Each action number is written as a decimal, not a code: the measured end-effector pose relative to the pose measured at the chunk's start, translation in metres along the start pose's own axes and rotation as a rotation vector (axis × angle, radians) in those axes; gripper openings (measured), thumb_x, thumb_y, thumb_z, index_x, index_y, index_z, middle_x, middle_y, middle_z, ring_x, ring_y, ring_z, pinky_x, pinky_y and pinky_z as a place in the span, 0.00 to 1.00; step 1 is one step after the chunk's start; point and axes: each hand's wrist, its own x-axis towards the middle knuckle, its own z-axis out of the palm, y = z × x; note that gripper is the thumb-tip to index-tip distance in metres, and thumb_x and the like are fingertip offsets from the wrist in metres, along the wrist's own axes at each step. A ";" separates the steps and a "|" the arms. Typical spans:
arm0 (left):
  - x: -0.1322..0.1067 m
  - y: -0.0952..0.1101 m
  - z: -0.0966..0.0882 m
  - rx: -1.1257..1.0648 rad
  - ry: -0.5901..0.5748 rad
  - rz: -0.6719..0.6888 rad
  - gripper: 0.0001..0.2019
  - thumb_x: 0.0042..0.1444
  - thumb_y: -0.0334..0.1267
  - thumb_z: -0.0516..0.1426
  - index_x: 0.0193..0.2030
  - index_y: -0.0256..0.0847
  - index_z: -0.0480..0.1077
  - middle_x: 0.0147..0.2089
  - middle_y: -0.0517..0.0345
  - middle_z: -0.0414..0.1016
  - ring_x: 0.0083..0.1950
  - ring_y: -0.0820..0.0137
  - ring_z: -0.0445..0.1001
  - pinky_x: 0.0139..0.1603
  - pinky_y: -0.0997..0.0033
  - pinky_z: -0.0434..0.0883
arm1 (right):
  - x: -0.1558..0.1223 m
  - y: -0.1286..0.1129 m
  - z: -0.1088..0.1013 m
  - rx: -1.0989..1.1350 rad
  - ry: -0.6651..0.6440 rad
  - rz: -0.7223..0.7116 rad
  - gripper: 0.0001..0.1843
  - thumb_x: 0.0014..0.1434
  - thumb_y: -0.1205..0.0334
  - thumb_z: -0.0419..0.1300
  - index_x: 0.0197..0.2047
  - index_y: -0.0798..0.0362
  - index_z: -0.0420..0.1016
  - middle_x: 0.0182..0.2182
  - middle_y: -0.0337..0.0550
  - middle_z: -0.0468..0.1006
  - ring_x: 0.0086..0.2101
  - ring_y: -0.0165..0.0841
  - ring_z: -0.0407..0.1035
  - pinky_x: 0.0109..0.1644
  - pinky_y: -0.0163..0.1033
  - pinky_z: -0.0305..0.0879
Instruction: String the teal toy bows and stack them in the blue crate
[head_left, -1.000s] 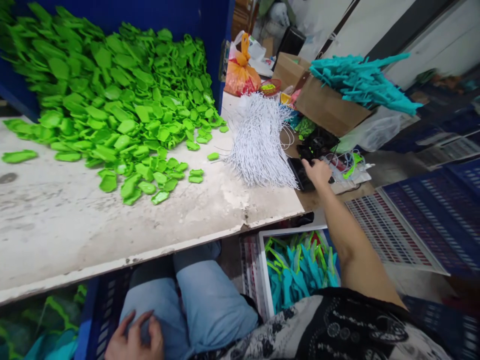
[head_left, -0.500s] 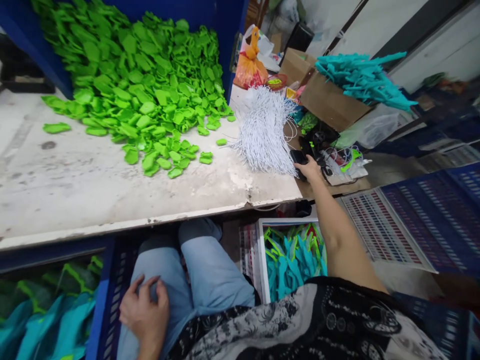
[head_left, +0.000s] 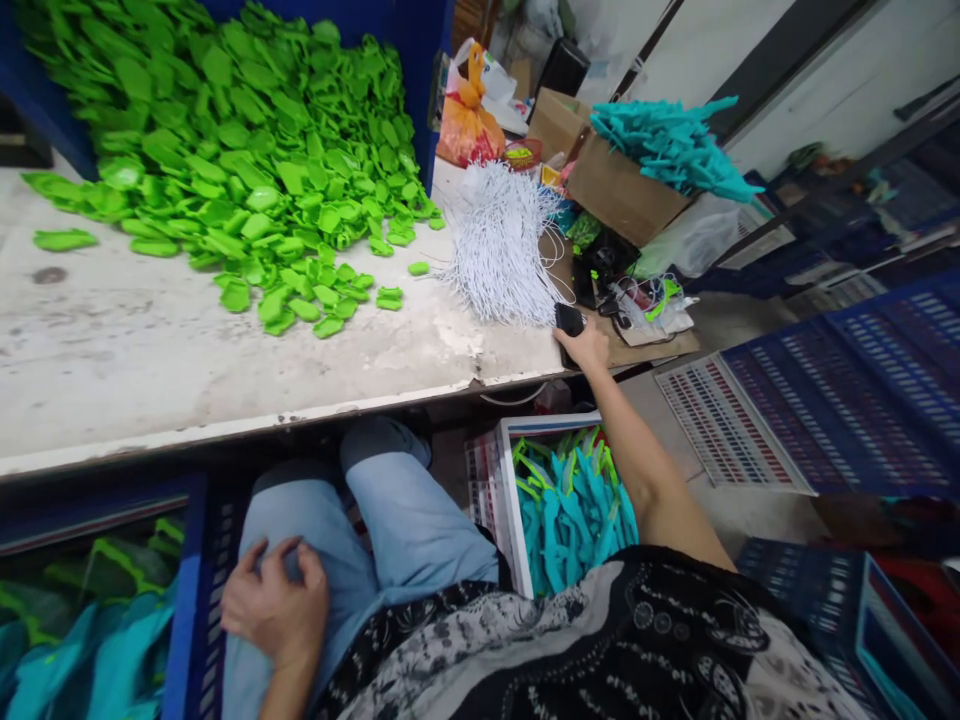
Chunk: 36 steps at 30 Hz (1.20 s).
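Observation:
My right hand [head_left: 589, 347] reaches out to the table's right end and grips a small flat black object [head_left: 570, 319], perhaps a phone. Its exact kind is hard to make out. Right beside it lies a thick bundle of white strings [head_left: 506, 250]. My left hand [head_left: 276, 605] rests on my thigh with its fingers loosely bent and apart, holding nothing. A large heap of bright green plastic pieces [head_left: 247, 170] spills out of a blue bin [head_left: 420, 90] onto the white tabletop [head_left: 150, 360].
Right of my legs stands a white-rimmed crate [head_left: 517, 520] of turquoise and green pieces; a blue crate [head_left: 191, 600] with similar pieces is at the left. Beyond the strings are a cardboard box [head_left: 622, 190] of turquoise parts, an orange bag [head_left: 471, 120] and a clutter of cables [head_left: 649, 305].
My right hand now has the black object raised slightly at its fingertips, where before it lay over it by the strings. My left hand stays on the thigh. The whole view has shifted.

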 end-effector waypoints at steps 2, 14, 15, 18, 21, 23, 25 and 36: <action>-0.001 -0.001 -0.001 0.005 0.012 0.008 0.12 0.54 0.44 0.53 0.37 0.39 0.72 0.57 0.44 0.68 0.58 0.50 0.64 0.52 0.48 0.60 | 0.003 0.009 0.005 0.072 0.038 -0.048 0.43 0.50 0.39 0.60 0.62 0.58 0.60 0.52 0.61 0.71 0.53 0.54 0.63 0.56 0.57 0.59; -0.002 -0.012 0.004 0.084 0.045 0.066 0.12 0.56 0.43 0.53 0.39 0.38 0.72 0.57 0.45 0.69 0.58 0.51 0.65 0.50 0.51 0.61 | 0.026 0.072 0.040 1.037 0.062 -0.123 0.34 0.54 0.46 0.58 0.58 0.59 0.64 0.48 0.53 0.77 0.57 0.38 0.65 0.62 0.48 0.58; -0.002 -0.011 0.004 0.082 0.040 0.066 0.12 0.56 0.43 0.53 0.39 0.38 0.72 0.57 0.45 0.69 0.58 0.50 0.65 0.50 0.51 0.61 | 0.030 0.072 0.040 1.037 0.079 -0.119 0.35 0.54 0.47 0.58 0.60 0.58 0.62 0.54 0.54 0.73 0.59 0.37 0.62 0.64 0.47 0.56; -0.002 -0.010 0.003 0.078 0.037 0.063 0.11 0.55 0.42 0.54 0.39 0.38 0.72 0.57 0.44 0.69 0.58 0.50 0.65 0.50 0.51 0.61 | 0.033 0.074 0.035 1.059 0.227 -0.102 0.33 0.56 0.49 0.55 0.60 0.60 0.61 0.54 0.54 0.72 0.59 0.36 0.62 0.65 0.47 0.54; -0.002 -0.011 0.004 0.075 0.039 0.059 0.11 0.55 0.42 0.54 0.39 0.39 0.71 0.58 0.45 0.69 0.58 0.50 0.65 0.50 0.51 0.60 | 0.022 0.077 0.030 1.063 0.322 -0.137 0.28 0.59 0.49 0.51 0.54 0.61 0.66 0.34 0.47 0.80 0.53 0.37 0.69 0.62 0.52 0.57; -0.002 -0.013 0.004 0.065 0.035 0.058 0.10 0.54 0.42 0.54 0.39 0.39 0.71 0.58 0.45 0.68 0.58 0.50 0.64 0.49 0.52 0.59 | 0.010 0.078 0.028 1.063 0.309 -0.200 0.24 0.60 0.50 0.51 0.51 0.60 0.68 0.25 0.42 0.79 0.49 0.37 0.71 0.60 0.51 0.59; -0.001 -0.013 0.004 0.053 0.031 0.052 0.10 0.53 0.41 0.54 0.38 0.39 0.71 0.58 0.44 0.68 0.58 0.50 0.64 0.49 0.52 0.58 | -0.001 0.077 0.026 1.051 0.303 -0.234 0.22 0.61 0.50 0.50 0.49 0.59 0.69 0.24 0.41 0.78 0.48 0.37 0.73 0.58 0.50 0.62; -0.001 -0.007 0.000 0.075 0.027 0.047 0.10 0.55 0.43 0.53 0.37 0.40 0.69 0.58 0.45 0.68 0.58 0.48 0.64 0.48 0.52 0.59 | -0.017 0.081 0.031 0.478 0.430 -0.304 0.25 0.63 0.52 0.44 0.52 0.59 0.69 0.35 0.50 0.81 0.45 0.39 0.72 0.54 0.50 0.63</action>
